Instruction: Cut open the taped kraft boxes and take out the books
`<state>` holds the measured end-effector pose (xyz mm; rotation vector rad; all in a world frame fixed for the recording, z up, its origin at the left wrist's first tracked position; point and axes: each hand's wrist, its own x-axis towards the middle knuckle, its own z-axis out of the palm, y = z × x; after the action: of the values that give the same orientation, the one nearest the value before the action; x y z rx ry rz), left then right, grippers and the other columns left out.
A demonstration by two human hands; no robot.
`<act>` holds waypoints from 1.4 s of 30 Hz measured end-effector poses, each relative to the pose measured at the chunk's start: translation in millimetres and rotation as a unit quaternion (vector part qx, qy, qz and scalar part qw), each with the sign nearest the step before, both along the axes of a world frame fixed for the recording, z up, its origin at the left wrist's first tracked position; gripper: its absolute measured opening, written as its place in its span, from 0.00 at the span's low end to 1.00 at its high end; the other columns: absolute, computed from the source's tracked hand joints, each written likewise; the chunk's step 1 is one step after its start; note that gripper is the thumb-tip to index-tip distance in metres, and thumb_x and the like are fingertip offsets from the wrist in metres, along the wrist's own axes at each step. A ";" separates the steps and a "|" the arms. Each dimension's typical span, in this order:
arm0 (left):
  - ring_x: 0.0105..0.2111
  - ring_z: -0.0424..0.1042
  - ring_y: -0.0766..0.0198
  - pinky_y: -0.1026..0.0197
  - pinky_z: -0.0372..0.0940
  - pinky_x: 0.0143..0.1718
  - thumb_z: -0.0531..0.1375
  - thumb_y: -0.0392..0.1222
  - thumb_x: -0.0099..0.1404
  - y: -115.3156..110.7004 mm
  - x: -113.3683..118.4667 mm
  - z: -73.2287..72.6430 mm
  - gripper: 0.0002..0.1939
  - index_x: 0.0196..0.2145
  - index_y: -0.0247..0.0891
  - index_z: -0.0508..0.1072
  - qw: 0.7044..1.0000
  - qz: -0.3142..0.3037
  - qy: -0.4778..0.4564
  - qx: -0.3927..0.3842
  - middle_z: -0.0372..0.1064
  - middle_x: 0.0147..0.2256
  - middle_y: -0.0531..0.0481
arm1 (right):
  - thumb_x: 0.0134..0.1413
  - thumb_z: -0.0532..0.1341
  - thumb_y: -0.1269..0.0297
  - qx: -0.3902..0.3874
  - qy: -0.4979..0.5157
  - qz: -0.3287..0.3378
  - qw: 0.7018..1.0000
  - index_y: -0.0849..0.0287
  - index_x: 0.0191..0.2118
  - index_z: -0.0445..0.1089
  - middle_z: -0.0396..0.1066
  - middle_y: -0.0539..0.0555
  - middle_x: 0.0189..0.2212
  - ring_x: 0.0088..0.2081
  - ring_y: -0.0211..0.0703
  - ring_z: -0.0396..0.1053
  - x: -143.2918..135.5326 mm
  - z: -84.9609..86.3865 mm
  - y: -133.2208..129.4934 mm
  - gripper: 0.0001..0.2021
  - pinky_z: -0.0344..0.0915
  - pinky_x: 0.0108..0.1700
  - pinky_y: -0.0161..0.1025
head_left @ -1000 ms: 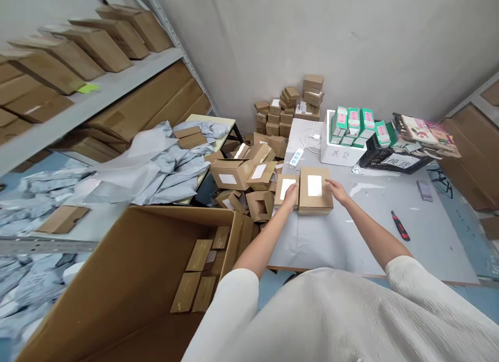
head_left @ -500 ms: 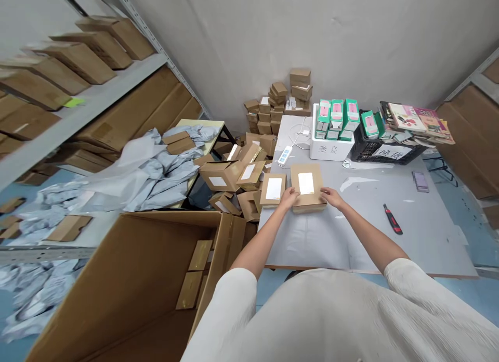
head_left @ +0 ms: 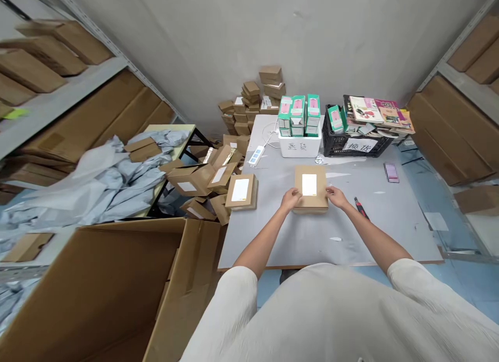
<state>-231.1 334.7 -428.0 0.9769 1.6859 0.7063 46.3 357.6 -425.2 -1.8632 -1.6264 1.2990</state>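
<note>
Labeled carton (head_left: 311,189) on gray table (head_left: 273,237), near edge, between both hands. Left hand (head_left: 291,199) half-curled, fingers on its left side; right hand (head_left: 337,196) likewise on right. Smaller box (head_left: 241,192) sits at table's left edge.

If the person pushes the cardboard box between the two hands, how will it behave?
The cardboard box probably slides rather than rolls, since its sides are flat. It seems unlikely to tip, being low and broad. It looks fairly stiff, with straight edges; its weight cannot be told.
</note>
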 end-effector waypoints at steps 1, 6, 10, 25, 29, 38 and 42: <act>0.62 0.75 0.50 0.54 0.66 0.64 0.69 0.41 0.61 -0.6 9.3 1.2 0.22 0.54 0.39 0.81 1.000 -0.005 0.004 -0.003 0.79 0.60 0.39 | 0.59 0.62 0.69 0.000 -0.003 -0.002 1.000 0.56 0.56 0.79 0.83 0.56 0.51 0.54 0.48 0.80 9.1 1.2 -0.3 0.20 0.72 0.61 0.43; 0.63 0.75 0.48 0.53 0.65 0.64 0.70 0.41 0.62 -7.3 40.3 9.5 0.22 0.54 0.40 0.81 0.999 -0.026 0.023 -0.018 0.78 0.60 0.39 | 0.59 0.63 0.69 -0.011 -0.029 -0.015 0.999 0.55 0.55 0.78 0.84 0.54 0.47 0.51 0.47 0.80 35.4 8.9 -7.5 0.19 0.72 0.58 0.42; 0.65 0.72 0.46 0.52 0.64 0.66 0.70 0.42 0.61 -6.6 43.6 16.5 0.22 0.54 0.40 0.80 0.998 -0.048 0.029 -0.008 0.74 0.65 0.39 | 0.57 0.66 0.68 -0.048 -0.018 -0.022 0.998 0.55 0.50 0.78 0.84 0.54 0.43 0.45 0.47 0.81 31.4 13.1 -20.2 0.14 0.74 0.53 0.40; 0.71 0.60 0.39 0.45 0.58 0.70 0.70 0.43 0.59 -44.1 39.0 15.6 0.30 0.59 0.47 0.72 0.988 0.063 0.115 -0.082 0.59 0.70 0.39 | 0.54 0.65 0.65 0.049 -0.155 0.077 0.984 0.54 0.60 0.77 0.70 0.61 0.68 0.70 0.64 0.62 31.8 7.5 31.6 0.26 0.60 0.72 0.57; 0.65 0.68 0.46 0.52 0.63 0.67 0.69 0.41 0.59 -47.4 38.7 12.0 0.34 0.62 0.44 0.66 0.988 0.089 0.069 -0.105 0.58 0.67 0.37 | 0.54 0.66 0.64 0.031 -0.188 0.098 0.977 0.53 0.66 0.72 0.61 0.64 0.74 0.75 0.69 0.54 29.6 2.4 44.6 0.31 0.53 0.74 0.66; 0.71 0.64 0.49 0.55 0.59 0.71 0.67 0.36 0.59 -22.4 38.5 8.5 0.40 0.69 0.39 0.63 0.993 0.104 0.058 -0.018 0.61 0.71 0.35 | 0.60 0.64 0.61 0.018 -0.213 0.081 0.974 0.60 0.67 0.71 0.77 0.69 0.60 0.62 0.67 0.72 52.7 -5.4 52.8 0.29 0.67 0.64 0.55; 0.72 0.64 0.49 0.53 0.59 0.72 0.66 0.35 0.59 -8.5 29.4 4.0 0.43 0.71 0.42 0.63 0.996 0.083 0.040 0.002 0.64 0.72 0.39 | 0.61 0.64 0.58 -0.056 -0.210 0.118 0.969 0.60 0.64 0.75 0.84 0.65 0.45 0.57 0.65 0.77 68.9 -7.6 43.8 0.27 0.70 0.59 0.52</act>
<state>-201.7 326.2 -424.0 0.8849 1.8524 0.7875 115.2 401.4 -432.8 -2.1810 -2.0798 1.1577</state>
